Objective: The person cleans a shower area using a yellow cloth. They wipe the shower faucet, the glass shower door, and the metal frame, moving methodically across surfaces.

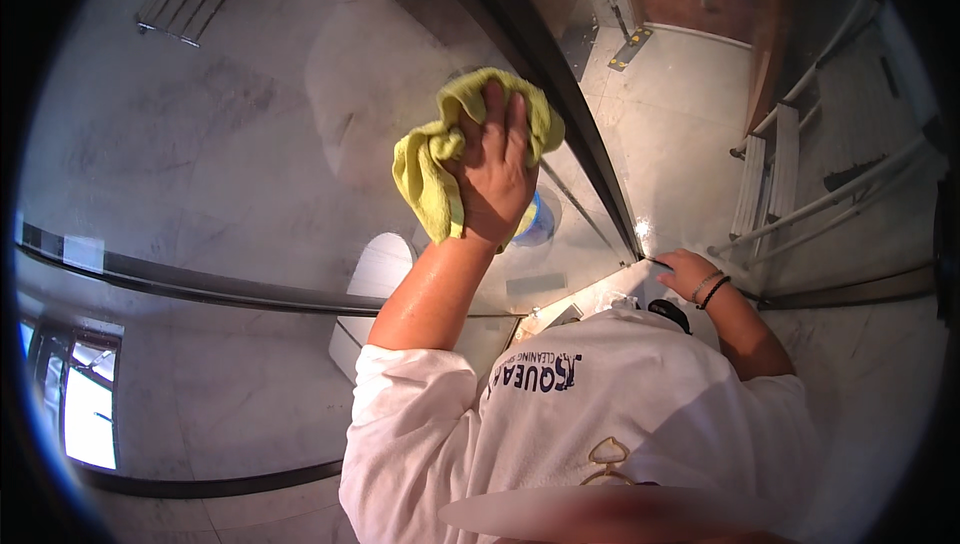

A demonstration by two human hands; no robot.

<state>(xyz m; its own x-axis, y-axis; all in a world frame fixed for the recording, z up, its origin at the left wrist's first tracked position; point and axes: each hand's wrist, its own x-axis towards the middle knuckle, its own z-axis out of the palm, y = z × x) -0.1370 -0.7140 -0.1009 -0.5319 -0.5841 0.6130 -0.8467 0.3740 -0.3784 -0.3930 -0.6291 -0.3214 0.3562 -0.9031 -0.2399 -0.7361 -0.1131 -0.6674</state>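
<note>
My left hand [492, 169] is raised in front of me, fingers spread over a crumpled yellow-green cleaning cloth [425, 182] that it presses against a glass pane [330, 154]. Folds of the cloth bunch up around the fingers and hang beside the wrist. Lower and to the right, my right hand [688, 272] has its fingers curled at the lower end of a dark door frame [585, 129]. Two bracelets circle that wrist. Part of the right hand's grip is hidden.
A blue bucket [540, 222] stands beyond the left forearm. To the right leans a ladder [785, 159] with pale rails. On the floor past the frame lies a flat mop [630, 48]. A dark horizontal bar [200, 289] crosses at left.
</note>
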